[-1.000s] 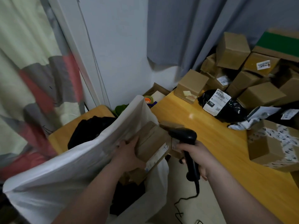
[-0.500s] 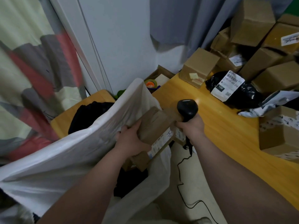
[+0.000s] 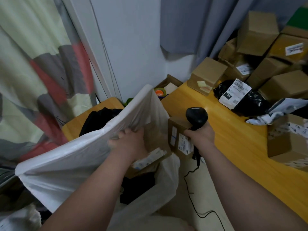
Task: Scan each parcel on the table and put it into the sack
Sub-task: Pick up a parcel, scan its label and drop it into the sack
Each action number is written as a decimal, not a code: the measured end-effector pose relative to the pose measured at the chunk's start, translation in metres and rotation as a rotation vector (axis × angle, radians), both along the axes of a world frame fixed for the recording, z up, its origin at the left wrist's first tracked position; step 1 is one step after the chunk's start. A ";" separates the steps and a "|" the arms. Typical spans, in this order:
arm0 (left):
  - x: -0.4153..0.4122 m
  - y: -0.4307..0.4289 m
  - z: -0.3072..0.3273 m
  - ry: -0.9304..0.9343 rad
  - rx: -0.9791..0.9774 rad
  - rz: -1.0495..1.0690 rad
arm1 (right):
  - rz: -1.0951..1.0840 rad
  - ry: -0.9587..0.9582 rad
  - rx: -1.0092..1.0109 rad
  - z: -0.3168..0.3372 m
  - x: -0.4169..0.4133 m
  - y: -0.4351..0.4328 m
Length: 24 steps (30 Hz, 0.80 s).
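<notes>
A large white sack (image 3: 75,160) stands open in front of me, with dark items at its bottom. My left hand (image 3: 128,144) grips a brown cardboard parcel (image 3: 155,139) with a white label, tilted inside the sack's mouth; my fingertips press against the sack wall. A black handheld scanner (image 3: 196,115) is held in my right hand (image 3: 201,137) just right of the sack. A second small labelled box (image 3: 178,130) sits between the sack and my right hand. I cannot tell what supports it.
The yellow wooden table (image 3: 233,139) runs along the right, piled with cardboard boxes (image 3: 206,74), a black poly bag (image 3: 250,100) and a printed box (image 3: 290,140). The scanner cable (image 3: 191,197) hangs to the floor. Black cloth (image 3: 96,120) lies on a small table behind the sack.
My left hand has pushed the parcel lower into the sack. The right hand with the scanner has risen a little and stays beside the small box.
</notes>
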<state>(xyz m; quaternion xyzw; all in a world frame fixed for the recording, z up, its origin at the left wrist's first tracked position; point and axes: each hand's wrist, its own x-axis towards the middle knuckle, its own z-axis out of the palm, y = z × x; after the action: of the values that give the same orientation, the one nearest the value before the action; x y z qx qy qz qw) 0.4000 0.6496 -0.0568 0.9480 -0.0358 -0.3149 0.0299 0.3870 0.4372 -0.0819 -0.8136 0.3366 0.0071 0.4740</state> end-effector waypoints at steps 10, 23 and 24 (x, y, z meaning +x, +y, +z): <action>0.002 -0.034 0.032 -0.017 -0.646 0.127 | -0.175 -0.203 0.322 0.041 -0.031 -0.020; -0.005 -0.089 0.055 0.486 -1.328 0.554 | -0.328 -0.504 0.830 0.097 -0.078 -0.065; -0.005 -0.093 0.056 0.524 -1.358 0.602 | -0.335 -0.509 0.852 0.100 -0.082 -0.067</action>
<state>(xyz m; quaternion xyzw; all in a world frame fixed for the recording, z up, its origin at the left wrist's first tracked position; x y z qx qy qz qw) 0.3955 0.5571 -0.0008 0.5860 0.0461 -0.4158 0.6939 0.3050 0.3701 0.0183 -0.4597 0.3037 -0.1305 0.8242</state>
